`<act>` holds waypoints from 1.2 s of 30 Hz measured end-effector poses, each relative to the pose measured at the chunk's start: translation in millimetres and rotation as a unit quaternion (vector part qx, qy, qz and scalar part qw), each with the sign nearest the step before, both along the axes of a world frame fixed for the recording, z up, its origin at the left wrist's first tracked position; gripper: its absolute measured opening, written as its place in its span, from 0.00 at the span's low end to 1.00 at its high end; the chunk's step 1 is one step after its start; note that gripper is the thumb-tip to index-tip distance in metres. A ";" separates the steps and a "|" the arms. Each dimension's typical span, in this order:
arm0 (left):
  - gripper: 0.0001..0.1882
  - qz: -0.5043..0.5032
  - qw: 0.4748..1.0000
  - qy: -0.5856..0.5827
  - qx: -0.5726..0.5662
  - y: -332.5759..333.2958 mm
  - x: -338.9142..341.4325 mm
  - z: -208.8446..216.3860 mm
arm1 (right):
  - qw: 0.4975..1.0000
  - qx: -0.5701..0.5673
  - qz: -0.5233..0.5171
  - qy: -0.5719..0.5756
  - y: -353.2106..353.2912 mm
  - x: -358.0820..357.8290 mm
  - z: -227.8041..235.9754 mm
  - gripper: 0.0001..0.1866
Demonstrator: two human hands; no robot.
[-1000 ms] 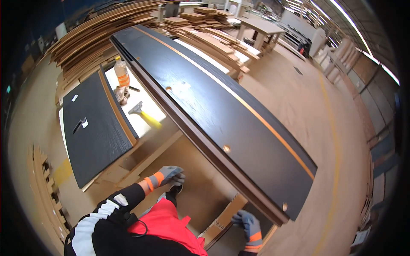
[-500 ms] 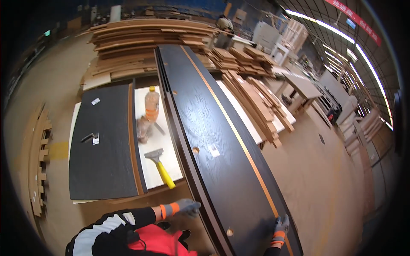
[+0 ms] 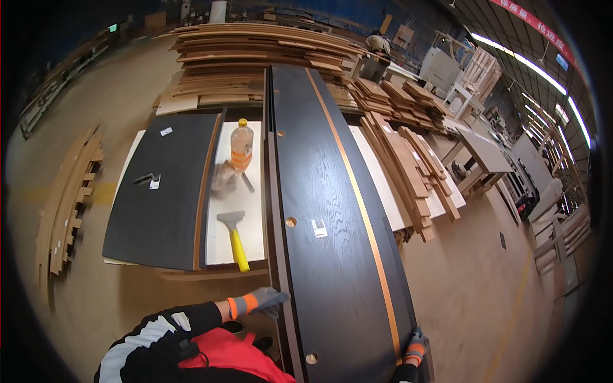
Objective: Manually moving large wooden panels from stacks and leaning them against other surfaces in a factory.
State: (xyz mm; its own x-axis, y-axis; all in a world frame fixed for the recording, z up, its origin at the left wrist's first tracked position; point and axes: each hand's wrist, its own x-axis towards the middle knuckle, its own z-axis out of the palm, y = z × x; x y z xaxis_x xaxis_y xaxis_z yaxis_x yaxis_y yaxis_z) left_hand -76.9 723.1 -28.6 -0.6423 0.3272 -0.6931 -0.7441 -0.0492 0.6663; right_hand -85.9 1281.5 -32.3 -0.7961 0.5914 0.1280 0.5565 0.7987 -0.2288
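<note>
The head view is showing a long dark panel [image 3: 319, 274] lying flat in front of the person and running away toward a stack of boards [image 3: 236, 57]. The left hand [image 3: 267, 299], in a grey and orange glove, is sitting at the panel's left edge, its fingers loosely extended and holding nothing. The right hand [image 3: 417, 346] is resting at the opposite edge, near the close end of a tan stripe [image 3: 361, 204]; its fingers are partly hiding there, so I cannot tell whether it is gripping or merely touching.

As for progress, the cutting is looking finished: round holes [image 3: 291, 222] are showing in the face, and the stripe is running along it. The handling is looking little advanced, with the panel lying level, not raised, and a white label [image 3: 318, 228] sitting on top. How much is left is not showing clearly. To the left, a yellow-handled scraper [image 3: 237, 239] and a bottle [image 3: 242, 147] are lying and standing untouched beside a smaller dark panel [image 3: 163, 204].
</note>
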 end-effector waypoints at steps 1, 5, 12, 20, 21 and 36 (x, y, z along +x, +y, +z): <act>0.33 0.014 1.000 -0.007 0.003 0.6 0.7 0.7 | 1.000 0.020 0.012 0.013 -2.9 3.6 2.3 0.26; 0.33 0.039 0.999 -0.011 0.019 -1.6 3.9 3.8 | 0.999 0.028 0.018 -0.018 -13.2 12.9 12.3 0.25; 0.26 0.051 0.995 -0.014 0.090 -7.9 3.4 10.4 | 0.992 -0.039 0.086 -0.085 -17.3 22.0 29.1 0.26; 0.19 0.082 0.995 -0.035 0.050 -0.5 4.7 8.4 | 0.989 -0.104 0.009 -0.103 -25.6 20.1 37.9 0.25; 0.18 0.089 0.993 -0.027 0.066 -0.2 4.9 6.9 | 0.989 -0.116 0.006 -0.091 -24.8 20.6 36.2 0.24; 0.14 0.060 0.997 -0.025 -0.049 -2.7 0.8 4.8 | 0.936 -0.343 -0.041 -0.064 -2.1 14.4 36.3 0.27</act>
State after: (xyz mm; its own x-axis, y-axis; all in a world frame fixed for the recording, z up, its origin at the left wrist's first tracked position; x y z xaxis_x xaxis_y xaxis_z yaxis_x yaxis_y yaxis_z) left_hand -76.1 720.3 -23.7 -0.6372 0.1791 -0.7496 -0.7686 -0.0761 0.6351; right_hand -71.5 1279.3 4.0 -0.7267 0.5597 -0.3983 0.6682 0.4415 -0.5988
